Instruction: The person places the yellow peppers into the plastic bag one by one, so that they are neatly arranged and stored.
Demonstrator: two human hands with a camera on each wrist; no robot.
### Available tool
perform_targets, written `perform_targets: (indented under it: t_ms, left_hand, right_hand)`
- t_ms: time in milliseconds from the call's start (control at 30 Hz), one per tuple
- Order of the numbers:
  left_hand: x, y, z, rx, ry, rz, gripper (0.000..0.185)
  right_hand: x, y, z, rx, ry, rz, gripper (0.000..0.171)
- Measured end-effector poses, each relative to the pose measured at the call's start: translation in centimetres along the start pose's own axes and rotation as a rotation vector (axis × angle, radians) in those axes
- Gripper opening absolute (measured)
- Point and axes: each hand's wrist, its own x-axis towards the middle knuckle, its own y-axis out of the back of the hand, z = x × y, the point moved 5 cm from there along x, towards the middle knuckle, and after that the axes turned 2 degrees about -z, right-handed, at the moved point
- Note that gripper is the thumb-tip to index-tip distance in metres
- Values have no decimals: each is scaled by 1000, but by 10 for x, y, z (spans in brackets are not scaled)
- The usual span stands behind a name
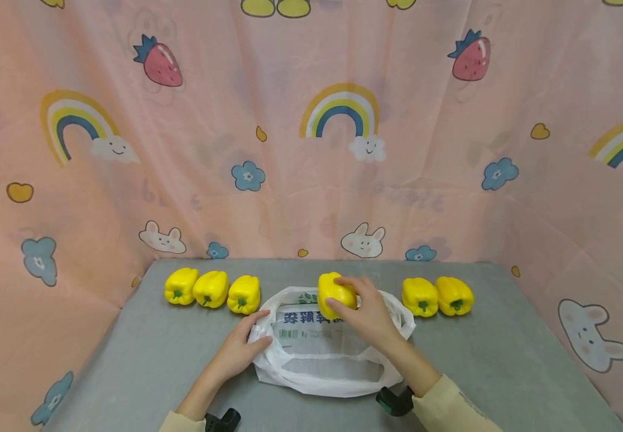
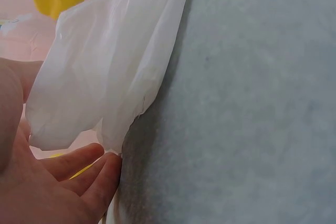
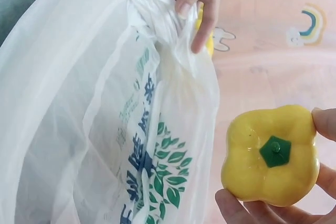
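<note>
A yellow bell pepper (image 1: 337,295) is held above the far side of a white plastic bag (image 1: 322,387), between the thumb and fingers of my right hand (image 1: 368,312). Its green stem end faces the right wrist camera. The bag sits on the table with its mouth gaping upward; blue lettering and green leaves are printed on it. At the bag's left rim, my left hand (image 1: 242,345) touches the plastic with thumb and index finger spread apart. In the left wrist view, other fingers (image 2: 102,182) rest against the outside of the bag.
Three yellow bell peppers (image 1: 212,289) lie in a row left of the bag, the nearest close to its rim. Two more peppers (image 1: 419,297) sit side by side to its right. A pink patterned curtain (image 1: 311,198) surrounds the grey table (image 1: 506,372) at the back and sides.
</note>
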Motion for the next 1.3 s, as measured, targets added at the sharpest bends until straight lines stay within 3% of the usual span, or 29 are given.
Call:
perform_targets:
  t_ms: [500,1300]
  left_hand:
    - [2,1,-1,11,-9,1,55]
    - [1,0,0,6,-25,-19,55]
  right_hand:
    - [12,-34,2,28,9,-32,43]
    - [14,-82,7,-27,-118,-214,45]
